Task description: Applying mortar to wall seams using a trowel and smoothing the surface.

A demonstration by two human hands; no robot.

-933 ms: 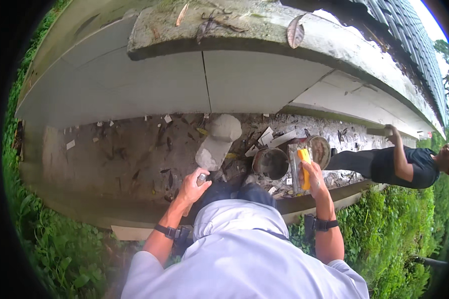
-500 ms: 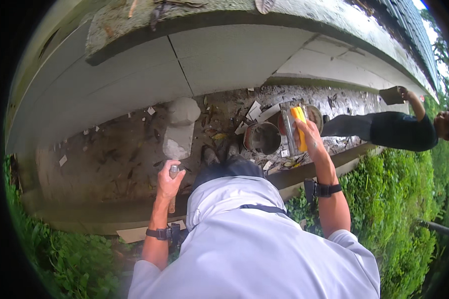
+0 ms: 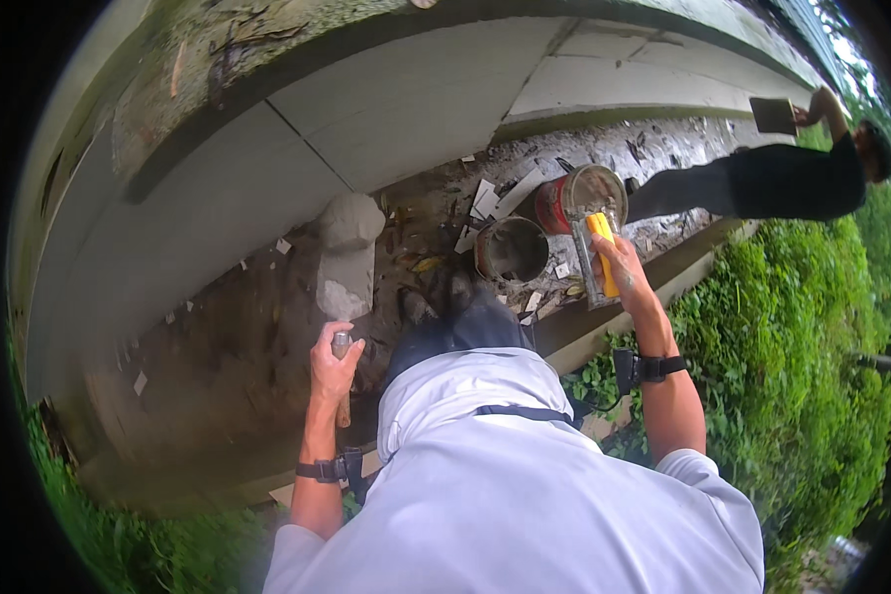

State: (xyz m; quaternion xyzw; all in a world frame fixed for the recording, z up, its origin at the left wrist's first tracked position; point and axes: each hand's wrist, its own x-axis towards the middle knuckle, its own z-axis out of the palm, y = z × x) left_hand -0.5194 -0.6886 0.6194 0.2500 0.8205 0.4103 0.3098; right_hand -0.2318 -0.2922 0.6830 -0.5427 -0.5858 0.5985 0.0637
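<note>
My left hand (image 3: 333, 364) is closed round a wooden-handled tool (image 3: 344, 406) with a metal top; its working end is unclear. My right hand (image 3: 619, 267) grips the yellow handle of a flat steel trowel (image 3: 584, 259), held beside a red bucket (image 3: 549, 206) with a pale crusted rim and a smaller grey bucket (image 3: 510, 249) containing grey material. Between my hands, above my boots (image 3: 416, 305), a rough white lump (image 3: 351, 220) rests on a pale block (image 3: 343, 267) on the dirty concrete floor.
A long pale panelled wall (image 3: 406, 89) runs overhead in the picture, under a weathered ledge (image 3: 208, 49). A co-worker (image 3: 782, 183) in dark clothes holds up a square board (image 3: 772, 116) at right. Scrap pieces (image 3: 485, 198) and leaves litter the floor. Greenery (image 3: 782, 376) borders the concrete edge.
The view has shifted, with the wall now slanting more steeply. Both hands keep their tools. The co-worker has raised the board and now has the head turned further toward the wall.
</note>
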